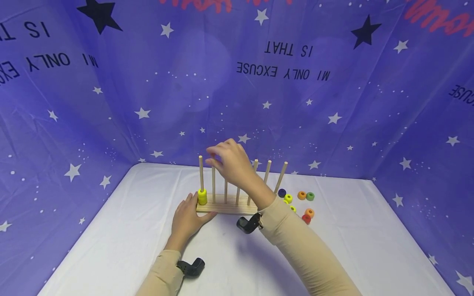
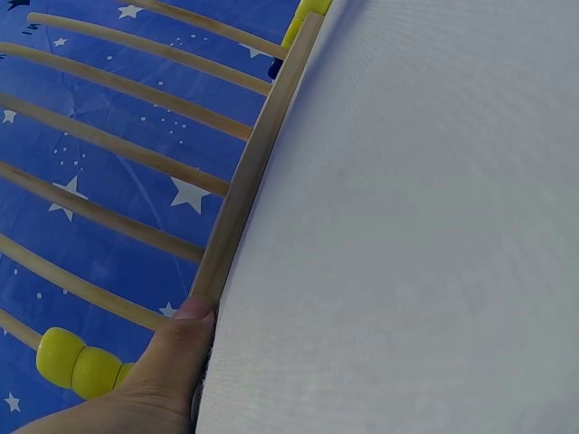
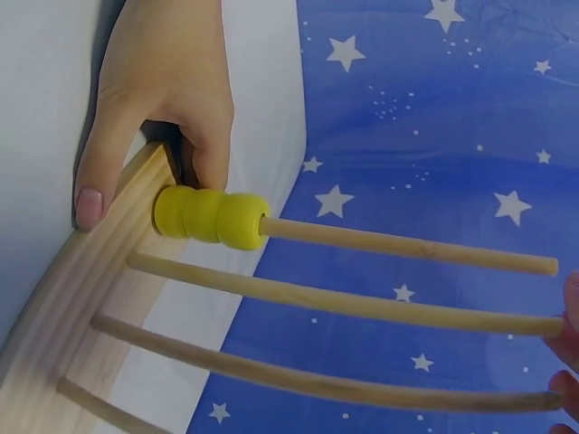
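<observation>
A wooden peg rack (image 1: 226,209) stands on the white table, with several upright pegs along its base. Three yellow beads (image 3: 213,217) are stacked at the foot of its leftmost peg. My left hand (image 1: 187,218) grips that end of the base, its thumb (image 2: 185,334) along the front edge and its fingers behind. Up at the top of the second peg (image 3: 362,298) is my right hand (image 1: 231,162), thumb and fingertips around the peg's tip. No bead shows on this peg. The right hand and forearm cover part of the middle pegs in the head view.
Loose beads lie right of the rack: a dark blue bead (image 1: 282,193), several yellow beads (image 1: 288,198), a green bead (image 1: 310,196), orange beads (image 1: 301,195) and a red bead (image 1: 306,219). A purple star-printed cloth (image 1: 207,102) hangs behind and at both sides.
</observation>
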The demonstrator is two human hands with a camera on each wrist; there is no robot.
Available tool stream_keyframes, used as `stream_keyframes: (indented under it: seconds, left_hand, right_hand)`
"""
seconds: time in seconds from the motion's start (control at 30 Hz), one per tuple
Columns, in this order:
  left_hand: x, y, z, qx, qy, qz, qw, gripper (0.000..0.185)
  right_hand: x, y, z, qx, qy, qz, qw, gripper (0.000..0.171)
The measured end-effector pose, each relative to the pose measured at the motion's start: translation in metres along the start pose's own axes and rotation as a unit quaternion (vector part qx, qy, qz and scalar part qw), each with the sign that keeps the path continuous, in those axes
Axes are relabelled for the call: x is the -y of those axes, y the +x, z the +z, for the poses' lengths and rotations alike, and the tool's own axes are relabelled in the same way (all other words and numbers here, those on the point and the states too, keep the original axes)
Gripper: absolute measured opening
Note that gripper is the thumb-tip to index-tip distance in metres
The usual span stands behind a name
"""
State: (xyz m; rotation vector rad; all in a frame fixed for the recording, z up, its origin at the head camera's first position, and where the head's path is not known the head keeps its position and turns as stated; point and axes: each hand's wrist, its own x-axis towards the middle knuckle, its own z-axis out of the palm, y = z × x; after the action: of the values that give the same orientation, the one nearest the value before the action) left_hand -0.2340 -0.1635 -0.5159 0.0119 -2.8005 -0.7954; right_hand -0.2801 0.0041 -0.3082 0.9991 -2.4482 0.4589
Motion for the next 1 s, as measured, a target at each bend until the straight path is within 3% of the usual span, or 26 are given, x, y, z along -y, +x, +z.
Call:
stream_keyframes:
  seconds: [0.37,0.8,1.0]
  left_hand:
    - [-0.001,0.000,0.001,0.009,0.001,-0.008,0.9999,0.100]
    - [0.000,0.000,0.002,0.008,-0.010,-0.009,0.9999,0.102]
    - [-0.001,0.000,0.002,0.010,-0.012,-0.013,0.9998,0.102]
  right_hand:
    - [-0.024,-0.020,-0.031,-0.056,0.030,0.017,0.998,0.035]
    - [-0.075,-0.077,-0.067,-0.152,0.053,0.035,0.986,0.032]
    - [-0.091,-0.104,-0.074,-0.173,0.038,0.048,0.983,0.033]
